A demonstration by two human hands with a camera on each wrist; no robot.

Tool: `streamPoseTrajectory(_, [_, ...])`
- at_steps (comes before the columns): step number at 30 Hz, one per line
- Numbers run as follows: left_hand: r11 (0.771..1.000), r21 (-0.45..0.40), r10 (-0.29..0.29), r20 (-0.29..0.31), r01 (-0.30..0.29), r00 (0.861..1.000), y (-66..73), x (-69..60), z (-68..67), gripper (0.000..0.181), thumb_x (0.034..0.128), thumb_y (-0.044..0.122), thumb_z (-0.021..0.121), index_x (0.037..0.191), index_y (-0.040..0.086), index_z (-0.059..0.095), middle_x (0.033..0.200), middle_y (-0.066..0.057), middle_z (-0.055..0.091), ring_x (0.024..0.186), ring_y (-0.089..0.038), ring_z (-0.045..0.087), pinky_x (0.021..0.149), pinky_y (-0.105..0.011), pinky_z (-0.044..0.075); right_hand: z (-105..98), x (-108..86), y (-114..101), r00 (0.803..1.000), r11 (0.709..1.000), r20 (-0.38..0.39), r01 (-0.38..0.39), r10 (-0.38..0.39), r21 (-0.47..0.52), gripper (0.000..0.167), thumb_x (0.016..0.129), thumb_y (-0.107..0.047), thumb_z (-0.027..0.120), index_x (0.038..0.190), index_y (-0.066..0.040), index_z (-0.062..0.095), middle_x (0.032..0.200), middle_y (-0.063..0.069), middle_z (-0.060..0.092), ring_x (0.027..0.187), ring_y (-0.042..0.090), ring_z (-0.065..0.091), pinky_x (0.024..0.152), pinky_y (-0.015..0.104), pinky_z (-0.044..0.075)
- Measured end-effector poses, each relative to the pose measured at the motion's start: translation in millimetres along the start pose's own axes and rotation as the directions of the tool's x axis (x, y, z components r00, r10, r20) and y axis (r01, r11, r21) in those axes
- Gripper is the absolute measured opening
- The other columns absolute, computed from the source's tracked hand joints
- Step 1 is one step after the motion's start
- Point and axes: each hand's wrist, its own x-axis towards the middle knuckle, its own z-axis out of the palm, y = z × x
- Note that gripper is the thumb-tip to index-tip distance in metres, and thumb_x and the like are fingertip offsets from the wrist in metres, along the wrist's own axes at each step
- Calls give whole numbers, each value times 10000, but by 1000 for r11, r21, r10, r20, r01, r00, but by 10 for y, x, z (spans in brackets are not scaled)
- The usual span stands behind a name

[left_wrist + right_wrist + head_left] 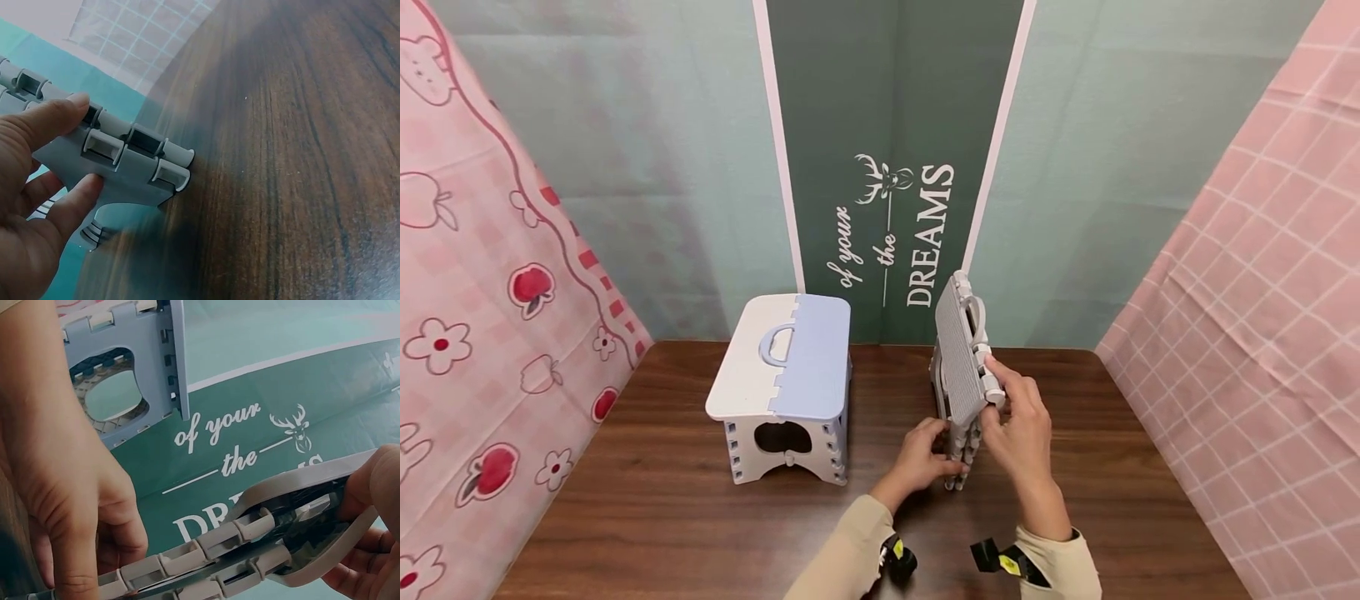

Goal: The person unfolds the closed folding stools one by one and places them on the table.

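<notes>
A grey folding stool point(957, 354) stands partly folded on the table, its seat tilted steeply and its legs pressed close together. My left hand point(917, 458) holds the near side of the folded legs. In the left wrist view, thumb and fingers straddle the leg hinges point(134, 150). My right hand point(1021, 429) grips the near end of the seat, with the thumb under it and fingers on the hinged edge. Part of that grip is out of frame in the right wrist view. To the left stands a white and blue folding stool point(812, 367), upright and unfolded.
The brown wooden table point(647, 500) reaches back to a green curtain point(895, 100) with printed lettering. Pink patterned cloths hang at the left point(482, 333) and right point(1247, 333). Both wrists wear black straps with small cameras.
</notes>
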Motion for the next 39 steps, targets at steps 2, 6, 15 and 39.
streamPoseTrajectory(2, [1000,8,7,6,-7,1000,-5,9,-6,478,625,126,868,1015,42,604,949,-8,538,850,-187,564,687,-235,508,16,-5,-5,1000,1000,-6,-2,2,2,636,636,147,548,1217,-103,612,872,139,535,594,167,427,508,330,351])
streamPoseTrajectory(6, [1000,9,18,13,-18,1000,-10,28,-9,472,616,133,873,991,41,602,932,-1,535,845,-175,569,672,-200,497,44,-13,-5,1000,1000,-28,5,-5,-8,637,626,132,531,1209,-110,618,863,136,524,583,164,413,489,336,336])
streamPoseTrajectory(15, [992,108,69,15,-70,998,-5,46,-12,465,614,199,877,961,63,599,907,-17,551,794,-206,561,666,-217,464,14,-22,18,999,999,-8,31,-31,-13,636,651,119,538,1242,-110,597,892,162,524,605,170,432,499,344,358])
streamPoseTrajectory(39, [998,18,64,-30,-64,997,-44,13,22,458,588,106,870,964,69,611,923,-21,595,825,-209,620,720,-294,507,-363,-66,242,863,975,501,-167,74,144,741,727,-3,764,1362,23,383,1203,199,511,1031,331,524,783,541,443])
